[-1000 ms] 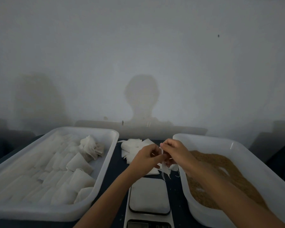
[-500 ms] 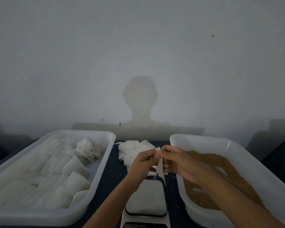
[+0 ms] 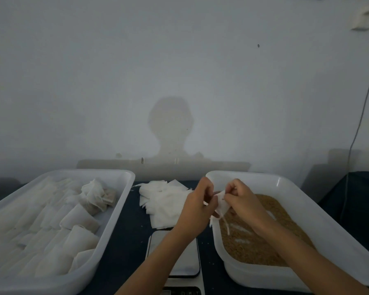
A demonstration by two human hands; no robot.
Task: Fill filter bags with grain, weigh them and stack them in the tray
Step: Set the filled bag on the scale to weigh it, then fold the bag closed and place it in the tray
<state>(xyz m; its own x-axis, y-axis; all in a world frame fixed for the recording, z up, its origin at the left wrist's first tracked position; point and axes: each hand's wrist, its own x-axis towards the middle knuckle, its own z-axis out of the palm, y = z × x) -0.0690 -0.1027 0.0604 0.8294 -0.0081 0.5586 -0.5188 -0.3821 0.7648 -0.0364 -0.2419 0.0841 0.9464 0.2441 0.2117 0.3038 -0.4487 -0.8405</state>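
Your two trays are the biggest things here. The white tray (image 3: pixel 124 201) off to the left of your grip holds rows of filled filter bags (image 3: pixel 79 218) lying side by side, with a few crumpled ones heaped toward its far end. The grain tray (image 3: pixel 320 222) sits under and to the right of your grip, with brown grain (image 3: pixel 262 245) spread across its floor. Below your grip and nearer to you, between the two trays, is the scale (image 3: pixel 188 260); your left forearm crosses over its platform, and its display at the bottom edge is too dark to read. Just left of your grip, beyond the scale, lies a loose pile of empty bags (image 3: pixel 164 199) on the dark table (image 3: pixel 128 241).

Your left hand (image 3: pixel 197 206) and right hand (image 3: pixel 241 199) meet over the near-left corner of the grain tray, both with fingers curled, pinching one small filter bag (image 3: pixel 221 201) between them at its upper edge. Its strings dangle below your fingers, above the grain. Whether the bag's mouth is open cannot be told.
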